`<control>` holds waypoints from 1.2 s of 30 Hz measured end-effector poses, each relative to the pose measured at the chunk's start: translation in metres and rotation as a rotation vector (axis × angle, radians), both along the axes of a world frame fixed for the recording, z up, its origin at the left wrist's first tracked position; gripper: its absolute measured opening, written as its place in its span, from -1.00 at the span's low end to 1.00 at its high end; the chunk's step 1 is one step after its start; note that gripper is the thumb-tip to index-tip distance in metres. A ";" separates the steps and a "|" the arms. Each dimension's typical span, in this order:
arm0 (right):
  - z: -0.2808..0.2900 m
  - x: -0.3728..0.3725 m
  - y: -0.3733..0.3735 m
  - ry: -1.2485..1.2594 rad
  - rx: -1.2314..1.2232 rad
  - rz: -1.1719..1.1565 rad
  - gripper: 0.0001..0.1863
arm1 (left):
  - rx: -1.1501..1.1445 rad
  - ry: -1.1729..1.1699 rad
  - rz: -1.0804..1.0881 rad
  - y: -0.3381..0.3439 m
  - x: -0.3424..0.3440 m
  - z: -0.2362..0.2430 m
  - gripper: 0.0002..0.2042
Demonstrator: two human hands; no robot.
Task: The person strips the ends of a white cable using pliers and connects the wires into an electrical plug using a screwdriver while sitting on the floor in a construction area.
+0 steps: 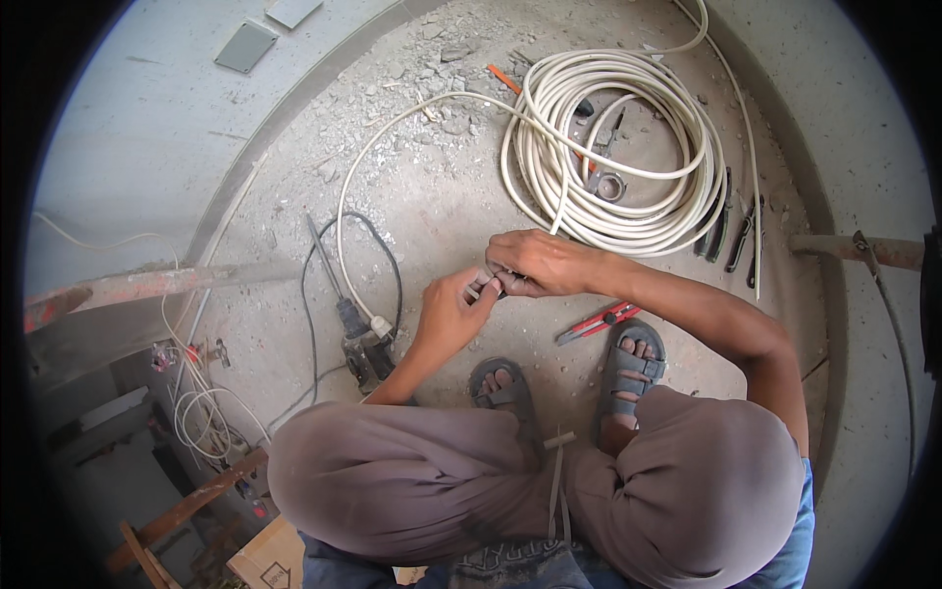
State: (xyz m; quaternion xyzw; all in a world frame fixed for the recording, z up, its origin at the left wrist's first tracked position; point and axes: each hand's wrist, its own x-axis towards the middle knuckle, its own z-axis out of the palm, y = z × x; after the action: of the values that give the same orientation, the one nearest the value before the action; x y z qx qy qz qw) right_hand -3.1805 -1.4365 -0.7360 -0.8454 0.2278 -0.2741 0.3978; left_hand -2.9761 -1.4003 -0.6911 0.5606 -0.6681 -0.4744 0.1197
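In front of my feet, my left hand (453, 312) and my right hand (535, 263) meet with bent fingers pressed together. Between their fingertips is something small, partly dark, that I cannot make out. Just beyond my right hand lies a large coil of white cable (535, 147); one strand runs down behind that hand, and I cannot tell whether it reaches the fingers. A red utility knife (599, 322) rests on the floor below my right forearm. Left of my left hand lies a dark power drill (365, 346) with a long bit and a black cord.
Several hand tools (741, 236) lie right of the coil. Rubble (442, 59) covers the far floor. Red-stained poles (147, 285) cross at the left, above tangled wires (204, 422). A cardboard box (270, 558) sits at the lower left. Walls curve round both sides.
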 end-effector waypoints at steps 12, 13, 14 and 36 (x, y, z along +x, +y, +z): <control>-0.059 0.015 0.102 -0.624 1.205 -0.465 -0.65 | 1.150 0.440 0.425 -0.001 0.025 -0.059 -0.86; -0.060 0.022 0.099 -0.610 1.176 -0.386 -0.67 | 1.168 0.464 0.432 0.000 0.027 -0.055 -0.87; -0.062 0.026 0.094 -0.595 1.146 -0.309 -0.68 | 1.188 0.487 0.438 0.001 0.028 -0.051 -0.87; 0.009 -0.031 0.126 0.026 0.853 -0.471 -0.84 | 0.581 0.558 0.679 -0.036 0.060 -0.044 -0.58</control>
State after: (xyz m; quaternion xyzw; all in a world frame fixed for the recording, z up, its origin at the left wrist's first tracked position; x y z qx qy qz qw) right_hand -3.2113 -1.3107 -0.7273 -0.5359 0.5101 -0.2282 0.6328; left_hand -2.9160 -1.4368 -0.7347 0.6081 -0.2324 -0.7057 0.2796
